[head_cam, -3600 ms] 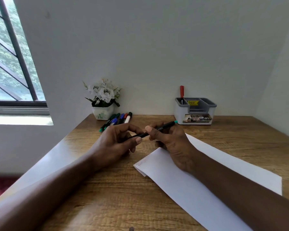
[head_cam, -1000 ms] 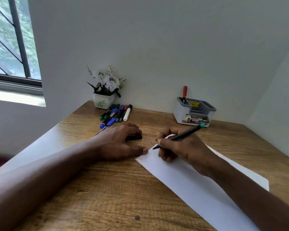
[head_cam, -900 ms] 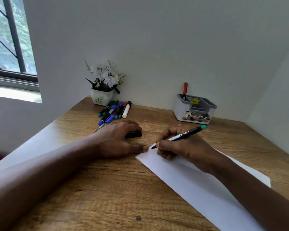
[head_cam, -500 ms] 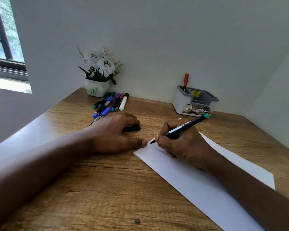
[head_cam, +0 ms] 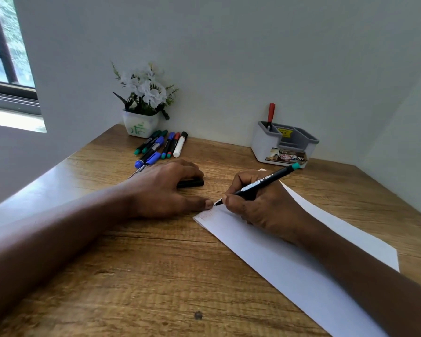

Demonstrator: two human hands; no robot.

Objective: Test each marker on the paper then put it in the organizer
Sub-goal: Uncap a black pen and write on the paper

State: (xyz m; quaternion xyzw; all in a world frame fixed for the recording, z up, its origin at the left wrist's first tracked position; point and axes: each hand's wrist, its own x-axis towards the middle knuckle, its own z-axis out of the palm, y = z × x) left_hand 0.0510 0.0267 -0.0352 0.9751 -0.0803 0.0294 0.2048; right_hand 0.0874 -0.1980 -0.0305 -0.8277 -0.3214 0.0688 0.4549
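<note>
Wood-grain worktop [head_cam: 131, 276] carries everything. Beyond the left hand's [head_cam: 161, 193] fingers [head_cam: 192, 170], spare markers [head_cam: 161, 145] are heaped; under those fingers a black cap [head_cam: 192, 183] is clutched, the thumb pinning the paper [head_cam: 289, 259]. Just right, the teal-ended marker [head_cam: 265, 184] is gripped by the right hand [head_cam: 260, 207], tip at the paper's corner: short, light strokes are advised. Beyond, the path to the organizer [head_cam: 284, 148] looks unblocked.

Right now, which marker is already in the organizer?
The red marker, standing upright in the organizer's left compartment. The loose markers lie flat by the flower pot, and the right hand writes with a teal-ended marker.
</note>
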